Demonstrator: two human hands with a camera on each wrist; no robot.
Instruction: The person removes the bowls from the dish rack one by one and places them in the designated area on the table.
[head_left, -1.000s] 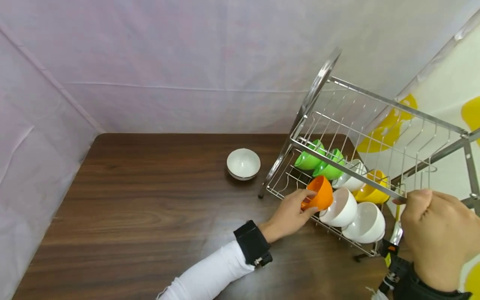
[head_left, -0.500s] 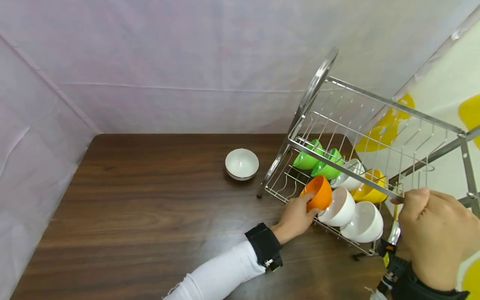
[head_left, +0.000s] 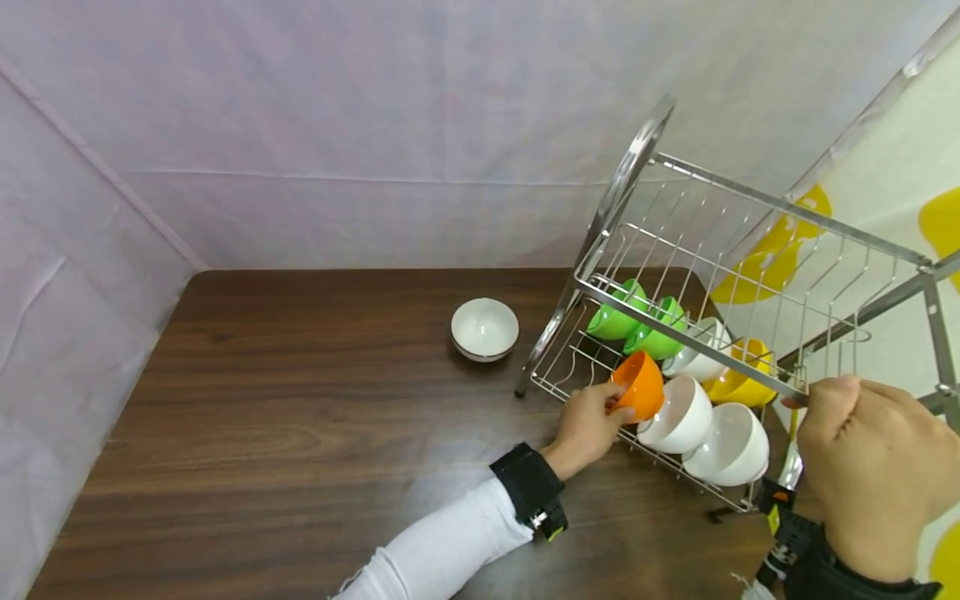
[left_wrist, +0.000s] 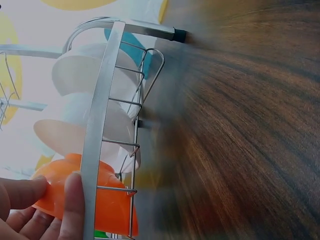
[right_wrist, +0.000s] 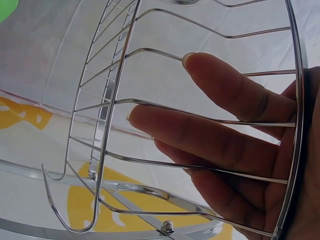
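Pinching an orange bowl (head_left: 643,390) between thumb and fingers, the person's left hand (head_left: 588,423) reaches in at the near side of a two-tier metal rack (head_left: 697,342). The bowl is tilted at the lower tier, in the near row, just beside a white bowl (head_left: 678,415); whether the two touch is unclear. A second white bowl leans next along that row. The right hand (head_left: 877,471) grips the near rail of the upper tier, with fingers extending among its wires in the right wrist view. Behind the near row sit two green bowls (head_left: 617,317), another white bowl and a yellow bowl (head_left: 738,385). A separate white bowl (head_left: 484,327) stands upright on the brown table (head_left: 300,417), left of the rack.
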